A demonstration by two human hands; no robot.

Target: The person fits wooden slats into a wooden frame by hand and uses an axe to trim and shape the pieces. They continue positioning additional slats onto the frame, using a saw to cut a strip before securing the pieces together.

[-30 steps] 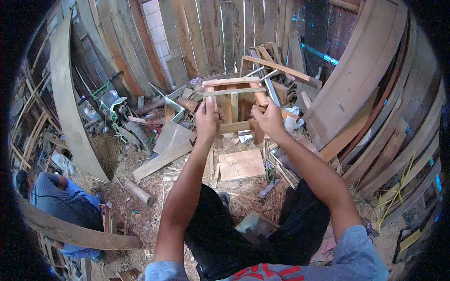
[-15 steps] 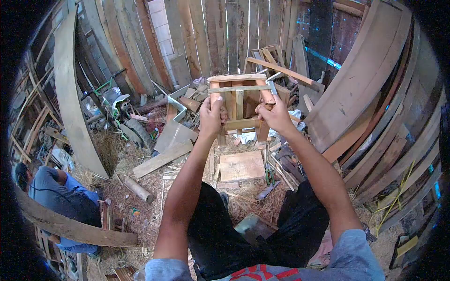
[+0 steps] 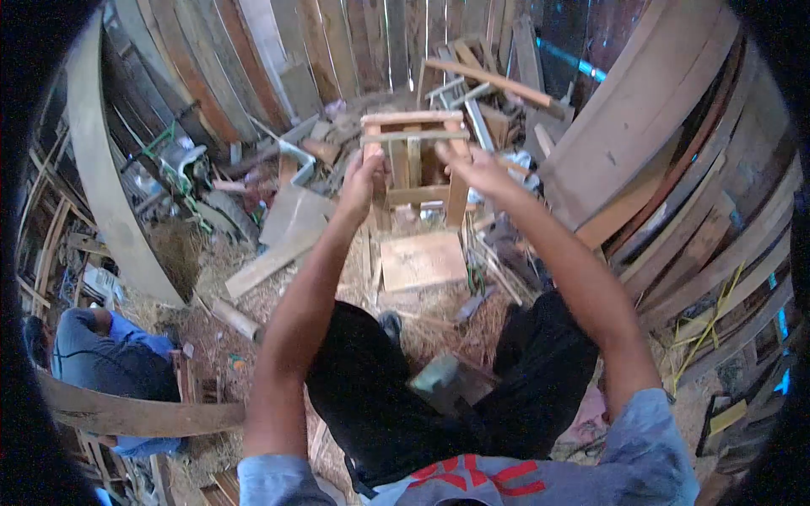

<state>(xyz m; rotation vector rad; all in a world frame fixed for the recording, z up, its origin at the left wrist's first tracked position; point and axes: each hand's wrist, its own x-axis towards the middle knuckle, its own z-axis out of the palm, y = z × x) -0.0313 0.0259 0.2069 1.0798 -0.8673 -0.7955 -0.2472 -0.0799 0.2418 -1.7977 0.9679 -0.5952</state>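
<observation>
A small wooden stool frame [image 3: 413, 162] with legs, crosspieces and a middle upright is out in front of me at arm's length. My left hand [image 3: 364, 182] is closed around its left leg, just under the upper crosspieces. On the other side my right hand [image 3: 483, 176] is at the top of the right leg, thumb and fingers across it and slightly blurred. Below the frame, a flat square board [image 3: 423, 262] lies on the straw-strewn ground.
Scrap wood is heaped behind the frame, with a long plank [image 3: 494, 83] across it. Wide boards [image 3: 629, 126] lean at the right. A person [image 3: 110, 354] crouches at the lower left behind a curved board [image 3: 139, 415]. A bicycle-like green frame [image 3: 181, 173] stands at the left.
The view has shifted, and the stool frame appears slightly left and higher. My right hand has moved up the right leg, its fingers reaching further inward. My left hand keeps its hold.
</observation>
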